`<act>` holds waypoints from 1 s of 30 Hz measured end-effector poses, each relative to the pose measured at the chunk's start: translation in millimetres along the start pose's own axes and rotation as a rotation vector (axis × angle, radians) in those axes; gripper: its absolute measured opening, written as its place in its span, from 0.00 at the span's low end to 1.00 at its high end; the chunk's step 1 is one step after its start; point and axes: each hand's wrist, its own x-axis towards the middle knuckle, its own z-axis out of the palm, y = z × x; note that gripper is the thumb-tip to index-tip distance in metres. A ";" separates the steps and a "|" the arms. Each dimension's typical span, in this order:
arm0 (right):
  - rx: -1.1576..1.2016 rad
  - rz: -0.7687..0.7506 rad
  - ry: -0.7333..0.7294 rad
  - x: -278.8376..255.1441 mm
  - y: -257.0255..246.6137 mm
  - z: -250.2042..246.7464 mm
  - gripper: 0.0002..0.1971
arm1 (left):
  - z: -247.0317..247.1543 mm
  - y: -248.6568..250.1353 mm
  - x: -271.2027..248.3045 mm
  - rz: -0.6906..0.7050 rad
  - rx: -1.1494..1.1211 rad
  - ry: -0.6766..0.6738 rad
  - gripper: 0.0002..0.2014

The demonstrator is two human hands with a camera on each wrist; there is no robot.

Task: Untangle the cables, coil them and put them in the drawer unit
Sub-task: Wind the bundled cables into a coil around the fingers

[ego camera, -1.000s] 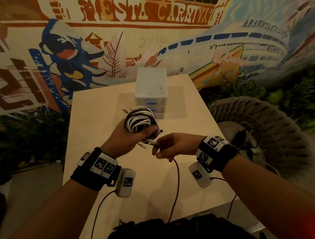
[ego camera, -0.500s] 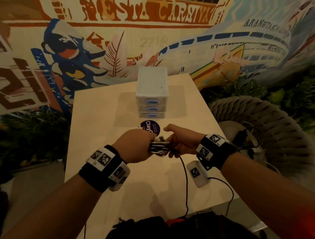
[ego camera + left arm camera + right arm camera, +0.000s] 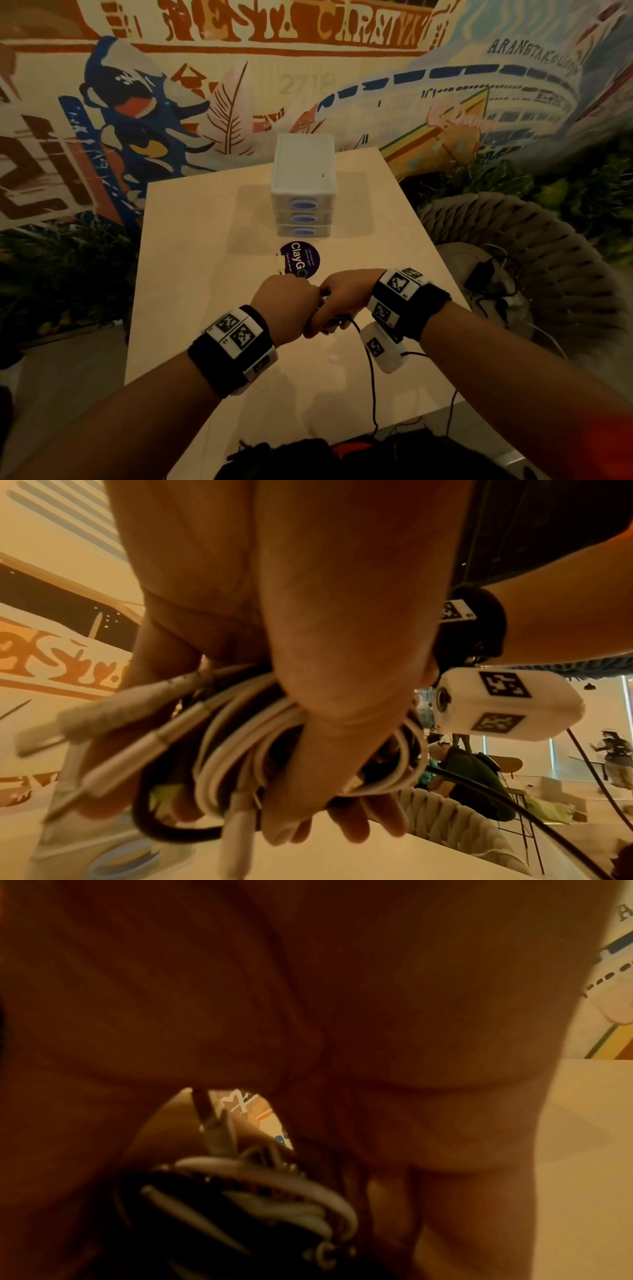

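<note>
Here both hands are meeting over the bench [image 3: 205,308], knuckles up, and the cable bundle [image 3: 240,739] is sitting between them. The left hand [image 3: 286,308] is clenching round the coiled white and black cables, its fingers [image 3: 356,823] wrapping under the loops while several plug ends are sticking out to one side of the grip. The right hand [image 3: 342,301] is pressing in just beside it, touching it, with fingers curling over the same bundle — the right wrist view is dark, so its hold looks like a grasp on the loops rather than plainly showing one. A thin black lead [image 3: 368,359] is trailing from under the right grip toward the person. Beyond both grips, well apart from them, the white drawer unit [image 3: 303,185] is standing with its three drawers shut, and a round purple sticker [image 3: 301,258] is lying on the bench between the unit and the hands.
</note>
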 end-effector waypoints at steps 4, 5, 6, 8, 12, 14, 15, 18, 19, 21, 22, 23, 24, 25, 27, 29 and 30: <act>0.121 0.010 -0.141 -3.9 -1.7 1.9 0.25 | -4.1 -0.7 -5.9 0.015 0.021 -0.051 0.07; 0.185 0.018 -0.172 -5.1 0.6 1.1 0.26 | -5.2 -1.2 -7.9 0.018 0.008 -0.058 0.08; 0.233 0.022 -0.190 -6.6 2.3 -0.1 0.26 | -6.5 -1.2 -9.4 0.015 -0.005 -0.064 0.09; 0.249 0.024 -0.188 -8.4 2.8 -1.9 0.23 | -7.9 -0.3 -9.5 0.004 -0.006 -0.070 0.09; -0.009 0.045 -0.133 -4.8 -9.4 4.5 0.06 | -10.3 5.8 -4.0 -0.010 0.040 -0.097 0.07; -0.109 0.072 -0.095 -0.2 -13.4 10.2 0.06 | -11.2 7.9 -2.5 -0.009 0.050 -0.114 0.05; -0.132 0.086 -0.058 2.5 -13.5 12.1 0.09 | -11.9 7.8 -2.7 -0.011 0.054 -0.108 0.05; -0.161 0.101 0.053 6.2 -11.5 16.9 0.13 | -11.1 5.8 -2.2 -0.025 0.045 -0.077 0.07; -0.169 0.098 0.080 6.3 -10.1 17.8 0.13 | -10.0 5.2 -1.7 -0.031 0.023 -0.066 0.06; -0.171 0.084 0.128 4.3 -6.3 18.9 0.08 | -7.2 2.1 -2.2 -0.044 -0.054 -0.003 0.04; -0.167 0.069 0.145 2.7 -3.8 18.6 0.06 | -3.8 -2.6 -2.5 -0.044 -0.124 0.051 0.08; -0.156 0.050 0.156 0.8 -0.4 17.2 0.05 | 0.8 -9.7 -2.9 -0.037 -0.215 0.112 0.17; -0.131 0.029 0.160 -1.8 3.7 15.5 0.05 | 5.9 -18.9 -3.9 -0.028 -0.324 0.164 0.26; -0.088 0.005 0.159 -4.8 8.4 13.1 0.06 | 10.0 -28.3 -5.9 -0.008 -0.442 0.208 0.33; 0.035 -0.053 0.142 -10.4 16.9 9.3 0.10 | 16.7 -45.0 -12.4 0.043 -0.648 0.285 0.40; 0.153 -0.126 0.113 -16.0 20.6 6.2 0.11 | 21.5 -53.4 -18.1 0.050 -0.889 0.313 0.41; 0.200 -0.164 0.106 -18.1 21.1 5.2 0.10 | 22.2 -53.5 -19.4 0.038 -1.031 0.301 0.40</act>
